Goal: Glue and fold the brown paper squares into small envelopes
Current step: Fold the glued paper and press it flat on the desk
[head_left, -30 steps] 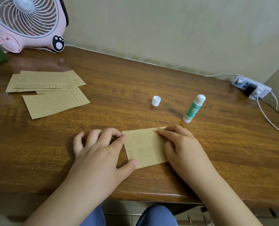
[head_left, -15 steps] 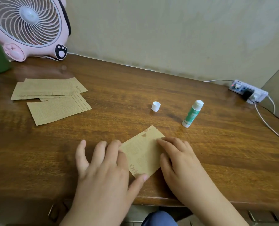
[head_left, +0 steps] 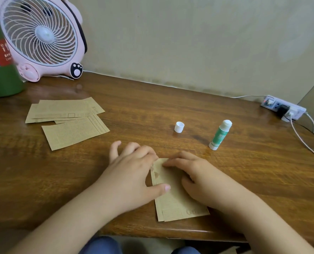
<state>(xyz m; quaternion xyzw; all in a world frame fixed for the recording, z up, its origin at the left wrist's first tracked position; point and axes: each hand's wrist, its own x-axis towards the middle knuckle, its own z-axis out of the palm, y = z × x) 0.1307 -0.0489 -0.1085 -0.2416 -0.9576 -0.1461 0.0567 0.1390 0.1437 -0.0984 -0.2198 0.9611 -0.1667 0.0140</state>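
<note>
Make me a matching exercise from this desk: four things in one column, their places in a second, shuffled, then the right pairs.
Things
1. glue stick
2. white cap
3. folded paper
4. pink fan

Places
A. under both hands, near the desk's front edge
B. back left corner, against the wall
C. standing uncapped, right of centre
D. alone on the wood, just left of the glue stick

Pairs: 1-C, 2-D, 3-A, 4-B

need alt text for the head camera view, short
Two hands press a folded brown paper flat on a wooden table. Behind it stand an uncapped glue stick and its cap; more brown sheets lie left.
</note>
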